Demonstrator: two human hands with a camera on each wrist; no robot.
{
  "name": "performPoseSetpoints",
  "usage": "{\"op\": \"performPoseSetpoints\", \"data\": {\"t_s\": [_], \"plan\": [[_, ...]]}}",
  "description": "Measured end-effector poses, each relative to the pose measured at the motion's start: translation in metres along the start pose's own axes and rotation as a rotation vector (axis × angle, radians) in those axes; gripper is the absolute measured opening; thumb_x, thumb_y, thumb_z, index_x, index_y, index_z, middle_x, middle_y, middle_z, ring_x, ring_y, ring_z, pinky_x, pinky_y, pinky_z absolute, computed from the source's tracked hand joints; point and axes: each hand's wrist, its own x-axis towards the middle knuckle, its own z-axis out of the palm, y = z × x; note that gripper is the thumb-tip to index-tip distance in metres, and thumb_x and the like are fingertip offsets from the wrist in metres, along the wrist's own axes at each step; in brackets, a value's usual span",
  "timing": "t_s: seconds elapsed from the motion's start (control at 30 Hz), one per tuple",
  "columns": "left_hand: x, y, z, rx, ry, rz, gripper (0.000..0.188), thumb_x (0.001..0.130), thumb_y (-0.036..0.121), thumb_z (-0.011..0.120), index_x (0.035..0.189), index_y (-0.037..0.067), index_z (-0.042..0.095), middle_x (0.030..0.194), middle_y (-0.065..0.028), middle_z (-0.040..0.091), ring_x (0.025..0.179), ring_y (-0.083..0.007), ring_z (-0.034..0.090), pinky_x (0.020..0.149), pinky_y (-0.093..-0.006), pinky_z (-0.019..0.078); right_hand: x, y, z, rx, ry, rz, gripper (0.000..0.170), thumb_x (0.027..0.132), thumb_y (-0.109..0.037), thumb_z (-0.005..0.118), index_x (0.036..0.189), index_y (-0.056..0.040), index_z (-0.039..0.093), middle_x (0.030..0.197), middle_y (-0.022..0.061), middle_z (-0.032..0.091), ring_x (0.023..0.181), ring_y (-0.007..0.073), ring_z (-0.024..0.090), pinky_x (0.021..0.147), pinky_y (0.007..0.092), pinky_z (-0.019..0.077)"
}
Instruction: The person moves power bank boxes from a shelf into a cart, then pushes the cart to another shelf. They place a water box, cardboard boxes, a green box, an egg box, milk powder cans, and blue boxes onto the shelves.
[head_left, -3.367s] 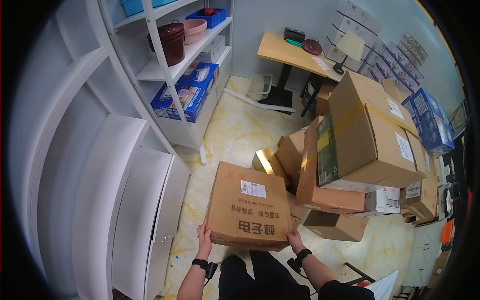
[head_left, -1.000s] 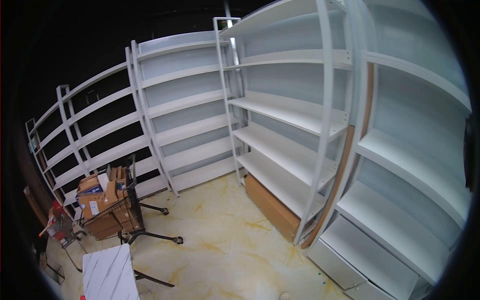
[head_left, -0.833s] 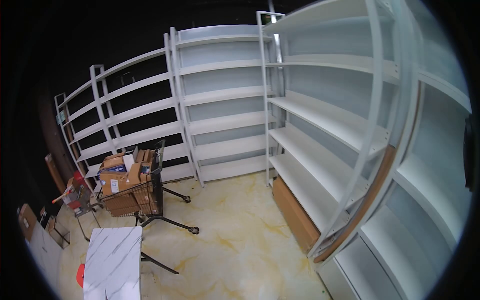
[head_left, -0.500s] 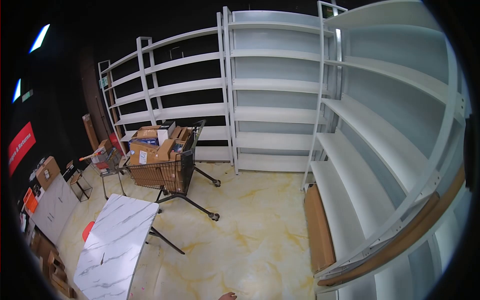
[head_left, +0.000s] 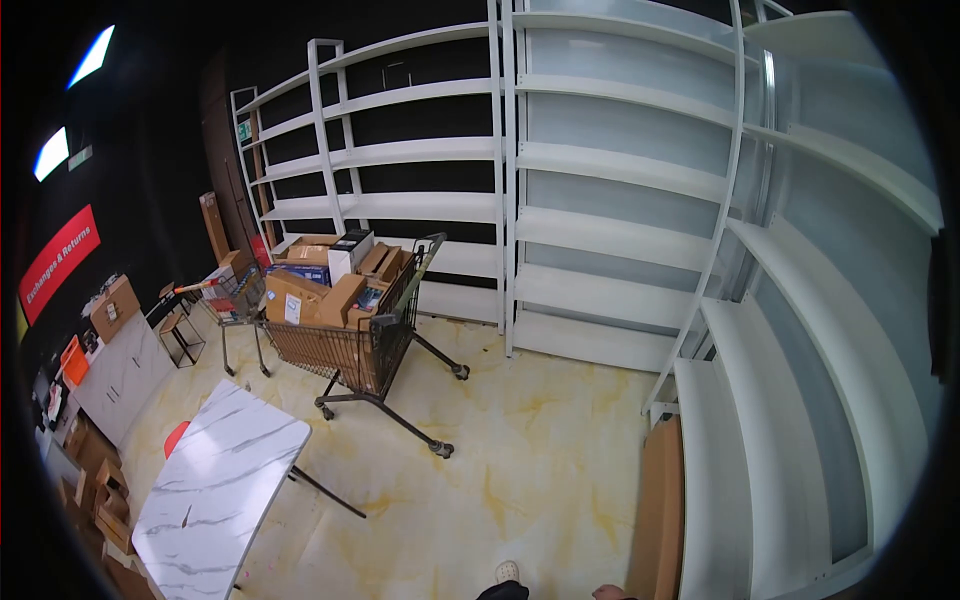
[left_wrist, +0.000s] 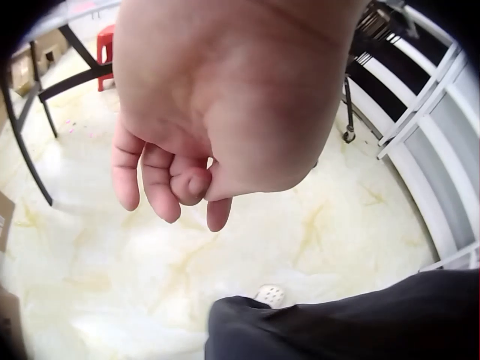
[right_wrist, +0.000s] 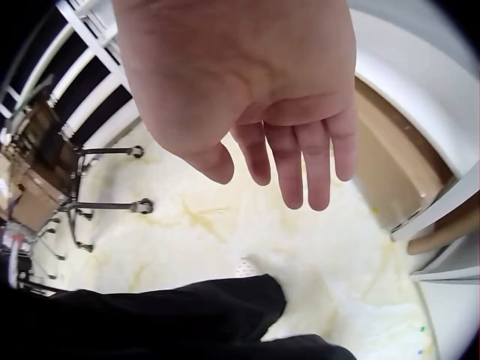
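In the head view, a loaded shopping cart (head_left: pixel 318 350) stands between the marble-patterned table (head_left: pixel 220 490) and white shelving (head_left: pixel 600 230); a long cardboard box (head_left: pixel 657 510) lies beneath the right shelves; left wrist: the left hand (left_wrist: pixel 232 97) hangs loosely curled; right wrist: the right hand (right_wrist: pixel 247 82) hangs, fingers apart, near the box.

Loose black trousers (right_wrist: pixel 187 309); pale cream clog (left_wrist: pixel 271 295), rounded toe, dotted with small dark holes.
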Motion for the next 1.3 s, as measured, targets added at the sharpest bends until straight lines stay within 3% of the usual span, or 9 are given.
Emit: {"op": "performPoseSetpoints", "data": {"t_s": [0.13,0.37,0.6,0.77,0.93,1.0,1.03,1.2,1.3], "plan": [[0.069,0.052,-0.055,0.112,-0.062,-0.109,0.036,0.079,0.025,0.041,0.103,0.007,0.059,0.110,-0.0155,0.056,0.106,-0.0301,0.051,0.088,-0.0379,0.0401,0.025,-0.004,-0.051,0.082,0.077,0.191,0.035,0.074,-0.030,0.048,0.091,-0.0026,0.062,0.093,0.0191,0.060,0.090,0.0332,0.057,0.079,0.0353,0.0451],[0.099,0.295,-0.264,-0.252,0.383,0.497,0.029,0.073,0.009,0.040,0.095,0.011,0.060,0.087,-0.0210,0.060,0.086,-0.0347,0.056,0.077,-0.0405,0.0443,0.085,0.015,-0.174,0.232,0.189,0.519,0.034,0.075,-0.029,0.049,0.093,-0.0034,0.061,0.095,0.0196,0.060,0.091,0.0339,0.056,0.079,0.0357,0.0448],[0.109,0.437,-0.415,-0.365,0.778,0.494,0.023,0.074,0.014,0.050,0.095,0.011,0.058,0.077,-0.0140,0.061,0.078,-0.0304,0.059,0.067,-0.0400,0.0463,0.185,-0.021,-0.306,0.069,0.206,0.438,0.034,0.075,-0.028,0.049,0.095,-0.0033,0.061,0.095,0.0202,0.060,0.092,0.0347,0.055,0.080,0.0364,0.0445],[0.101,0.473,-0.484,-0.376,1.253,0.284,0.025,0.073,0.018,0.057,0.097,0.012,0.058,0.087,-0.0071,0.059,0.084,-0.0269,0.056,0.074,-0.0401,0.0420,0.261,-0.060,-0.409,-0.096,0.218,0.347,0.034,0.075,-0.028,0.049,0.096,-0.0032,0.060,0.096,0.0208,0.059,0.092,0.0353,0.055,0.080,0.0370,0.0442],[0.081,0.479,-0.543,-0.395,1.366,0.149,0.031,0.071,0.020,0.060,0.100,0.008,0.055,0.101,-0.0104,0.053,0.096,-0.0289,0.048,0.080,-0.0391,0.0378,0.338,-0.104,-0.442,-0.235,0.190,0.242,0.034,0.075,-0.027,0.049,0.098,-0.0032,0.059,0.096,0.0213,0.059,0.093,0.0360,0.054,0.080,0.0375,0.0439],[0.085,0.471,-0.568,-0.315,1.551,0.169,0.034,0.069,0.019,0.062,0.100,0.008,0.055,0.102,-0.0099,0.052,0.096,-0.0287,0.048,0.081,-0.0399,0.0372,0.421,-0.131,-0.442,-0.404,0.391,0.040,0.036,0.074,-0.025,0.049,0.100,-0.0007,0.057,0.098,0.0217,0.058,0.094,0.0376,0.054,0.081,0.0395,0.0431],[0.087,0.467,-0.581,-0.294,1.550,0.124,0.040,0.067,0.018,0.063,0.104,0.007,0.052,0.105,-0.0105,0.050,0.099,-0.0292,0.046,0.085,-0.0401,0.0355,0.411,-0.210,-0.464,-0.359,0.177,0.223,0.036,0.073,-0.026,0.049,0.096,-0.0009,0.059,0.097,0.0211,0.059,0.094,0.0356,0.054,0.083,0.0393,0.0429],[0.103,0.434,-0.662,-0.149,1.690,0.047,0.053,0.066,0.018,0.063,0.114,0.005,0.045,0.112,-0.0141,0.046,0.106,-0.0314,0.041,0.090,-0.0426,0.0316,0.510,-0.300,-0.431,-0.254,0.192,-0.242,0.030,0.075,-0.027,0.050,0.081,-0.0004,0.062,0.081,0.0145,0.062,0.075,0.0225,0.060,0.067,0.0351,0.0463],[0.123,0.406,-0.702,-0.004,1.729,-0.206,0.061,0.061,0.023,0.067,0.115,0.003,0.045,0.113,-0.0145,0.046,0.106,-0.0313,0.041,0.092,-0.0454,0.0287,0.545,-0.348,-0.420,-0.270,-0.036,-0.222,0.030,0.075,-0.029,0.051,0.081,-0.0024,0.063,0.081,0.0127,0.062,0.072,0.0168,0.059,0.063,0.0337,0.0459]]}}
